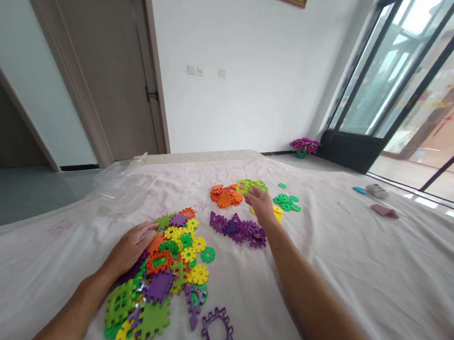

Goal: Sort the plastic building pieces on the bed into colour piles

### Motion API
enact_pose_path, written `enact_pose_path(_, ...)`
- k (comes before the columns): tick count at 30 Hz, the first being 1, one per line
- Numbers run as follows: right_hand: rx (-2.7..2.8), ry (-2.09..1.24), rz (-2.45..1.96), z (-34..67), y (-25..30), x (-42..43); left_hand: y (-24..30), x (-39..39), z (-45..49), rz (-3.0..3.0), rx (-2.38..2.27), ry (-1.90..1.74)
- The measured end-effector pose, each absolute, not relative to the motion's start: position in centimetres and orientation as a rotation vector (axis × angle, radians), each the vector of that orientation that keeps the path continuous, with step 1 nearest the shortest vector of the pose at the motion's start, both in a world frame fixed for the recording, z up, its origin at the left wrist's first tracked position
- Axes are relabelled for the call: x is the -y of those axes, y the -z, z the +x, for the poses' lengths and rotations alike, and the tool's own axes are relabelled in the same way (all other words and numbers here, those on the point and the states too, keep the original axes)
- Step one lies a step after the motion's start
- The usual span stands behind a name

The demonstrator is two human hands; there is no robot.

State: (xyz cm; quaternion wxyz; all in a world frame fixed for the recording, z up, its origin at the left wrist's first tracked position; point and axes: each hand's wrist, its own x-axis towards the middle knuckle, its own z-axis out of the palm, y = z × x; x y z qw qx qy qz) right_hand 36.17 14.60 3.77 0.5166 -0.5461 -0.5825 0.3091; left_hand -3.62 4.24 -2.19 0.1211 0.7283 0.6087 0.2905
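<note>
My left hand (130, 249) lies flat, fingers stretched out, on the left edge of a mixed heap of plastic interlocking pieces (172, 260) in green, yellow, purple and orange. My right hand (261, 204) reaches far forward, palm down with fingers extended, its tips at a small light-green group of pieces (252, 185). Beside that hand lie an orange group (225, 195), a dark-green group (286, 202) and a purple group (238, 227); some yellow pieces (277, 211) are partly hidden behind it. A purple square frame piece (217, 330) lies near me.
Everything rests on a pale pink patterned sheet (361, 264). A clear plastic bag (122, 180) lies at the far left. At the far right sit a teal item (359, 190), a small white box (377, 190) and a pink flat object (384, 210). A flower pot (304, 145) stands by the glass doors.
</note>
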Motion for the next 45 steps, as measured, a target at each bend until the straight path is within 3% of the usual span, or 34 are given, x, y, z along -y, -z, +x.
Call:
enact_pose_path(7, 1.358, -0.74, -1.372, 36.1, -2.6, -14.8, 2.0, -4.2, -3.5, 2.114, -1.798, -0.837)
enact_pose_path(12, 1.608, -0.773, -1.33, 34.2, -2.1, -14.2, 2.2, -4.3, -3.6, 2.116, -1.788, -0.836)
enact_pose_path(34, 2.71, -0.367, -0.809, 27.4, -2.9, -7.8, 2.6, -4.4, -3.9, 2.13, -1.78, -0.855)
enact_pose_path(45, 2.741, -0.43, -0.703, 27.6, -2.5, -8.3, 2.7, -4.5, -4.0, 2.13, -1.769, -0.844)
